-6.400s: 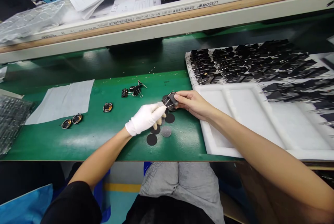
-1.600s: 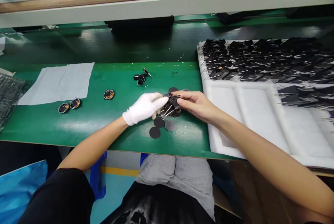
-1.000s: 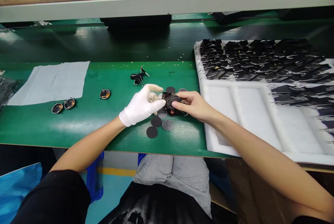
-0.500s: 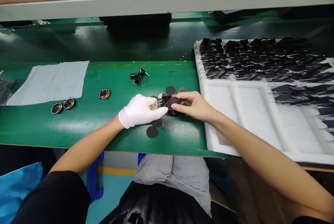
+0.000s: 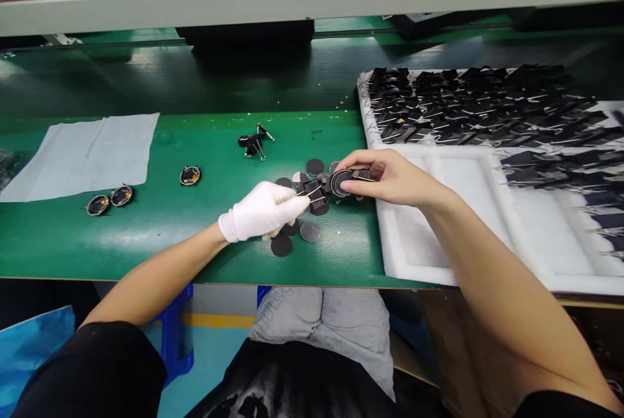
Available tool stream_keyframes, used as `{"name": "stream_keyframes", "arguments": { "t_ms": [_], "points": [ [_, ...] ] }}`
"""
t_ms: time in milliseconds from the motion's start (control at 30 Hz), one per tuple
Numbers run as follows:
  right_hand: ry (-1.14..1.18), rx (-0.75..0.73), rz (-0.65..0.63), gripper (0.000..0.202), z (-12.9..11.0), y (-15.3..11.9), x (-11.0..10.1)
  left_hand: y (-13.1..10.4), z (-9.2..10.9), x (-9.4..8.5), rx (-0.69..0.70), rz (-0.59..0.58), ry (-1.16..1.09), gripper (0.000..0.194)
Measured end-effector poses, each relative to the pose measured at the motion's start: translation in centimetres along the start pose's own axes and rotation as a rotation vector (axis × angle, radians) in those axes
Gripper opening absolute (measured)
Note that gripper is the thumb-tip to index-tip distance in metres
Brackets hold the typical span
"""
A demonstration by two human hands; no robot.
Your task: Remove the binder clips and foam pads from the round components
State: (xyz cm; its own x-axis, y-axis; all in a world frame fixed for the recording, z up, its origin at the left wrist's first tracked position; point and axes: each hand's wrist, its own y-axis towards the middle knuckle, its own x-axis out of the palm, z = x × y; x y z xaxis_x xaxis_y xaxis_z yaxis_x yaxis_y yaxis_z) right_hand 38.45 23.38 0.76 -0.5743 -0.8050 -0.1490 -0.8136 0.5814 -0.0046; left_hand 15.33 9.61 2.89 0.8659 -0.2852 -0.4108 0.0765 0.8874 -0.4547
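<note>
My left hand (image 5: pixel 260 211), in a white glove, is closed on the wire handles of a black binder clip (image 5: pixel 316 197). Bare and pinching, my right hand (image 5: pixel 397 179) grips a round black watch part (image 5: pixel 340 184) by its edge. Another dark clip-like piece (image 5: pixel 361 175) sticks out on the right of that part, partly behind the fingers. The left clip meets the watch part's left side; whether its jaws bite on it I cannot tell. Below lie several thin round discs, some black (image 5: pixel 281 246), some clear (image 5: pixel 311 231).
Black binder clips (image 5: pixel 251 143) lie behind my left hand. Three round watch pieces (image 5: pixel 190 175) sit farther left, near a white sheet (image 5: pixel 82 151). At right, a white foam tray (image 5: pixel 394 262) holds rows of clipped pieces (image 5: pixel 468 106). A shelf beam (image 5: pixel 292 8) crosses the back.
My right hand has moved slightly right and back with the watch part. The binder clip in my left hand now shows more plainly, its wire handles pointing at the glove.
</note>
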Motion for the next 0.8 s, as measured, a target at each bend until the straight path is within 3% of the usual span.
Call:
{"name": "stream_keyframes", "arguments": {
  "t_ms": [267, 467, 800],
  "points": [
    [-0.063, -0.028, -0.192, 0.029, 0.3, -0.1, -0.3, -0.5, 0.0, 1.2, -0.024, -0.101, 0.031, 0.043],
    [0.026, 0.016, -0.286, 0.030, 0.2, 0.1, -0.5, -0.9, 0.4, 1.3, -0.001, -0.099, 0.062, 0.043],
    [0.055, 0.016, -0.352, 0.032, 0.5, 0.0, 0.2, -1.1, 0.8, 1.8, -0.046, -0.101, 0.097, 0.045]
  ]
}}
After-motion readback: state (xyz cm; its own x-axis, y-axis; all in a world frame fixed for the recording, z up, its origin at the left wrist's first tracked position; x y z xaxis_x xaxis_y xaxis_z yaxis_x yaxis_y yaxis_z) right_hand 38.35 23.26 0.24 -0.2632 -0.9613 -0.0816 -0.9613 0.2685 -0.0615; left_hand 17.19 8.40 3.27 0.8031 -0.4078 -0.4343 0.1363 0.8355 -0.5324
